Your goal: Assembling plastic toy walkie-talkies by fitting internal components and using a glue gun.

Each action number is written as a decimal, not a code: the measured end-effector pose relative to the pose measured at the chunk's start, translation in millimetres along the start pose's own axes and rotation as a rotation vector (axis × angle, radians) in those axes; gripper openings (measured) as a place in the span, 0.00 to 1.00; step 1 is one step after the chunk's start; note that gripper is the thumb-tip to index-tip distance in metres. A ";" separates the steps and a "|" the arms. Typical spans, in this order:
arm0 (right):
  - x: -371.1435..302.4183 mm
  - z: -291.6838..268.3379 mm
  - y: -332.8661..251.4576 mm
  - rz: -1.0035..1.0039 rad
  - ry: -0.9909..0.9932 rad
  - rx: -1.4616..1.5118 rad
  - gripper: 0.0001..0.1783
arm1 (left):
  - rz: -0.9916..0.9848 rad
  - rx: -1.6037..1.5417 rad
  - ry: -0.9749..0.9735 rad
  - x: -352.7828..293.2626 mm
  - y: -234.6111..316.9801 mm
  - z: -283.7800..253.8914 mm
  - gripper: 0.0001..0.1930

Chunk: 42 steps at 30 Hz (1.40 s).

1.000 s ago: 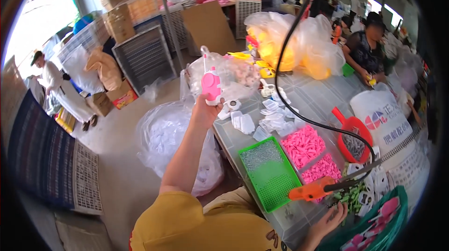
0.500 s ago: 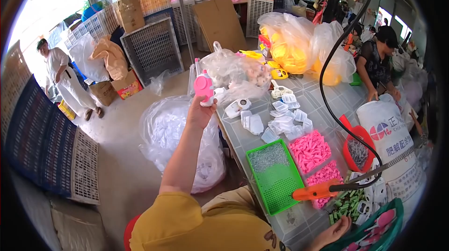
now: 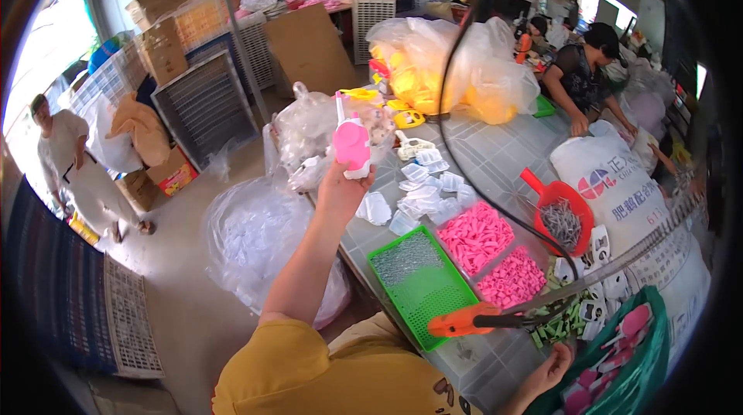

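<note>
Firstly, bench (image 3: pixel 507 143), tile-patterned. Green bag (image 3: pixel 659 330) of pink pieces (image 3: pixel 635 321). Green tray (image 3: pixel 412 303), presumably close for easy reach. Orange power driver (image 3: pixel 467 321) over the tray's near end, likely for handiness. Right hand (image 3: pixel 551 369) beside the bag, half curled; whether holding anything, cannot tell. Left hand (image 3: pixel 344 189), grip closed round the base of a pink-and-white plastic piece (image 3: pixel 352 143), upright near the bench's left edge, seemingly leaving its face clear.
</note>
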State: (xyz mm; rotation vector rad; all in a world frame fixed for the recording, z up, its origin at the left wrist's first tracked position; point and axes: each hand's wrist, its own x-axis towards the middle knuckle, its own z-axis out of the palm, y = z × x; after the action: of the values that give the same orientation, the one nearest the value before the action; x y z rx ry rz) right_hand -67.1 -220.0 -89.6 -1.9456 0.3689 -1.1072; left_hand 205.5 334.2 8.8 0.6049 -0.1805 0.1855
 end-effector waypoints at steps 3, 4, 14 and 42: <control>-6.9 -9.3 -1.3 -0.047 -0.007 -0.027 0.07 | -0.092 0.034 0.021 0.1 -21.7 34.5 0.28; -8.4 -9.4 -2.5 -0.043 0.006 -0.036 0.07 | -0.097 0.030 -0.032 -0.4 -28.1 45.7 0.28; -11.9 26.8 -44.1 0.037 -0.037 0.051 0.12 | -0.194 0.935 -0.677 -54.4 -181.5 139.8 0.29; -51.2 -2.7 -80.9 0.919 -0.034 1.286 0.39 | -0.204 1.208 -0.964 -84.4 -257.2 220.1 0.17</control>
State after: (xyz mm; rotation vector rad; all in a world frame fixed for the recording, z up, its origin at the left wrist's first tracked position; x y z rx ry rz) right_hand -110.0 -142.0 -54.1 -0.5077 0.3327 -0.4297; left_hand 156.6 -10.7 27.5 1.8883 -0.9693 -0.2517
